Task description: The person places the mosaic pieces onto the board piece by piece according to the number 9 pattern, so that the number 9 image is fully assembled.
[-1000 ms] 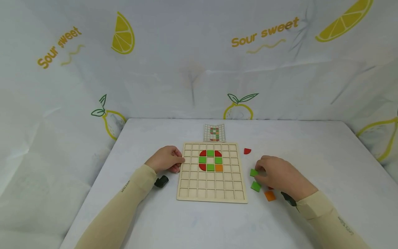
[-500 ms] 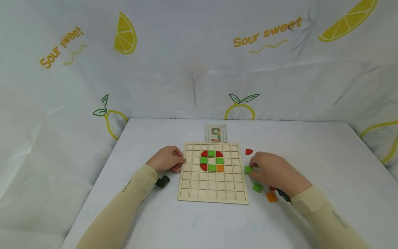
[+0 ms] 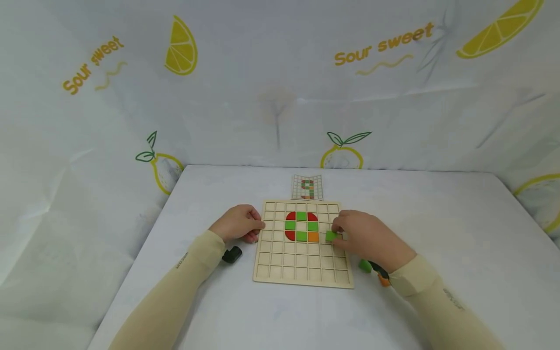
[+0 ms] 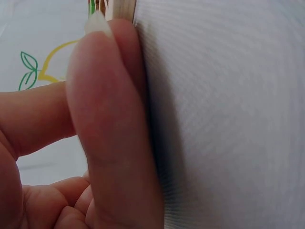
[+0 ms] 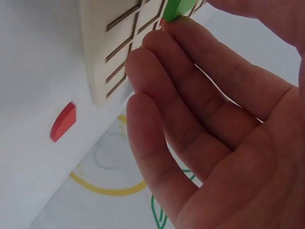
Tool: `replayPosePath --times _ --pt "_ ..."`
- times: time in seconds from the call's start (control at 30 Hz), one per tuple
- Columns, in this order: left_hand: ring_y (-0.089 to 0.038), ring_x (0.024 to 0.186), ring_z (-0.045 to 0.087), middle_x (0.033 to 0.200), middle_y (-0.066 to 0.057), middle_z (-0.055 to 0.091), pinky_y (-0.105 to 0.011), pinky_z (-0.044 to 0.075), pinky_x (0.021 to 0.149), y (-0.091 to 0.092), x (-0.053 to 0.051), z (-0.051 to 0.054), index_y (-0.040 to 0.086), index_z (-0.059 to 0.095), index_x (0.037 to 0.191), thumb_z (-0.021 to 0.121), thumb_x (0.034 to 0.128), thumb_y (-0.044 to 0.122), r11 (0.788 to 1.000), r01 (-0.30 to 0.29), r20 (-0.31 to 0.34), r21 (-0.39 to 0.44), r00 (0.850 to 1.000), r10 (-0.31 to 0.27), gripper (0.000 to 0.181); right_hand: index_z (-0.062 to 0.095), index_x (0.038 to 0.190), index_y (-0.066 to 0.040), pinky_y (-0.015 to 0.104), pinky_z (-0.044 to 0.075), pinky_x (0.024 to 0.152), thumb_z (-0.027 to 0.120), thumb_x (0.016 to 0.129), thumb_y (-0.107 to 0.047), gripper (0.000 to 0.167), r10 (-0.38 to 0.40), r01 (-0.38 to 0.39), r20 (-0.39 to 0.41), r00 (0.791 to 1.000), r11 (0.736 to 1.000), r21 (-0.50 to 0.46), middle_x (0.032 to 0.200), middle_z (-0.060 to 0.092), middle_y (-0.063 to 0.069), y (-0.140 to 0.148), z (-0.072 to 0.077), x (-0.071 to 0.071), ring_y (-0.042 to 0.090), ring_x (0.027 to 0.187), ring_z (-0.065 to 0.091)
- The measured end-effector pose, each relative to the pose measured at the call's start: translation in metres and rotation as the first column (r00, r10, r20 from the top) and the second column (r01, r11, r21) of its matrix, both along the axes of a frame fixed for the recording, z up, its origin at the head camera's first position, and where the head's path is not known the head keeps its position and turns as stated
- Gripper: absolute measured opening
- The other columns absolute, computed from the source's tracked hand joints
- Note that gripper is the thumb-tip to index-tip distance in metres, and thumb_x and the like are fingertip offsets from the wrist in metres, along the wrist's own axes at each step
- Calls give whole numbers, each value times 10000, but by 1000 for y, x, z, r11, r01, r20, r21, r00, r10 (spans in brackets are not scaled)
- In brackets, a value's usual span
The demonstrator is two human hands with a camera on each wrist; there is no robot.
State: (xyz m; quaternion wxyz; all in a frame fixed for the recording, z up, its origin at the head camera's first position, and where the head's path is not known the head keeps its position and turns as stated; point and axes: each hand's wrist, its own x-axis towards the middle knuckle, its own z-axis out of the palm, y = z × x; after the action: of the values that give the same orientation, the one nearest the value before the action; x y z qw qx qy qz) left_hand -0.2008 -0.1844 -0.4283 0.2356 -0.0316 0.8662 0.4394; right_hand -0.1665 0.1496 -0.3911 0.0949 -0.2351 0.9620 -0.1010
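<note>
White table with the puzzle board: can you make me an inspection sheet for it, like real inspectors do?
Surface: white table.
Job's things: wooden grid board holding eight flat tiles (three red, four green, one orange); pattern card beyond it; loose green tile and loose orange tile, partly hidden; loose red quarter-circle tile beside the board.
Clutter: nothing seen.
Hands: left hand touches the board's left edge; right hand pinches a green square tile over the board's right part; black device at each wrist.
Cables: nothing seen.
Surroundings: white cloth with lemon prints and "Sour sweet" lettering.
</note>
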Motion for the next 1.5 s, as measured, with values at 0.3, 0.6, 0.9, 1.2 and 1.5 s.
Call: replayPosePath --times 0.3,0.6,0.9,1.2,1.5 --pt "-137 661 720 835 -57 735 -254 613 652 2 0 1 78 650 1092 771 1015 218 1000 8 -3 5 1000 -8 201 811 1019 -144 296 583 768 837 918 -224 132 46 -46 -2 999 999 -12 953 680 -62 -25 -6 5 87 835 598" --pt "-129 662 714 832 -55 728 -244 604 653 3 0 2 80 649 1099 761 1023 223 1000 17 -8 -1 1000 -17 197 811 987 -156 287 565 751 852 905 -210 107 86 -84 -55 995 996 23 906 665 -76 -36 -10 14 88 812 582" --pt "-123 655 705 812 -51 720 -237 597 649 1 0 2 76 645 1095 759 1022 212 1000 16 -8 0 1000 -16 192 774 918 -158 270 510 681 850 891 -183 84 102 -99 -77 992 994 48 850 632 -71 -38 -13 15 96 736 531" --pt "-126 659 710 814 -51 725 -239 597 650 0 0 0 81 650 1094 761 1022 221 1000 21 -14 -10 1000 -21 193 751 883 -162 258 476 650 839 884 -175 88 132 -125 -110 985 990 64 812 599 -77 -39 -14 15 98 717 506" --pt "-125 656 707 808 -55 728 -238 599 646 0 0 0 78 650 1091 764 1019 213 1000 19 -12 1 1000 -18 191 790 948 -148 274 511 672 832 886 -191 86 122 -117 -89 988 991 59 859 639 -68 -38 -12 15 96 747 540"
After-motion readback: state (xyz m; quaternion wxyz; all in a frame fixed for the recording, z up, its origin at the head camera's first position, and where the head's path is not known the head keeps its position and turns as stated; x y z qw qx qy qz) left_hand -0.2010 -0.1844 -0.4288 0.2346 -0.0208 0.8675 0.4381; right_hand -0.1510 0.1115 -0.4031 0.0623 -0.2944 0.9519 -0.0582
